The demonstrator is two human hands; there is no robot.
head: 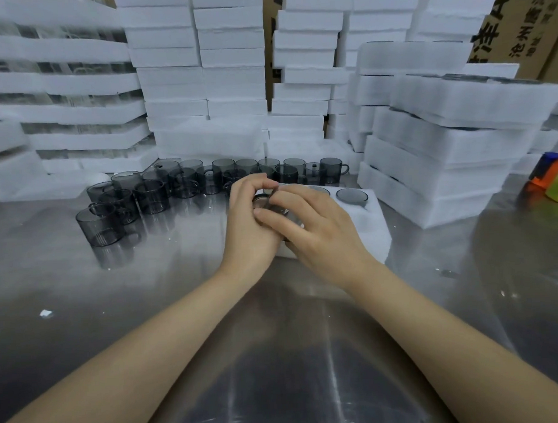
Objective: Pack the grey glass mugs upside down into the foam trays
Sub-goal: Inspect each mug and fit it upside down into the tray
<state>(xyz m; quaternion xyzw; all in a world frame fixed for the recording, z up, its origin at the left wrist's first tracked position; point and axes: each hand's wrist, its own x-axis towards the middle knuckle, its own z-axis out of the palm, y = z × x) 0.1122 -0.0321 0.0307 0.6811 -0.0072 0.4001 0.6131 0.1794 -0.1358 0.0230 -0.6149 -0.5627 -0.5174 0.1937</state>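
Far left: stacked foam trays with glass showing between the layers; whether they are fully packed cannot be told.

Left of centre: some twenty loose grey mugs stand upright on the steel bench, not yet packed.

Centre: the left hand and right hand together grasp one grey mug, fingers curled round it, over the near left part of the open foam tray. The hands hide its orientation and whether it is seated.

Right of centre: an inverted mug sits in a far pocket of that tray; at least one pocket nearer the front shows empty.

Right: a stack of closed trays, apparently finished.

Assessment: the task is well under way, the current tray is partly filled, and a considerable batch is outstanding.
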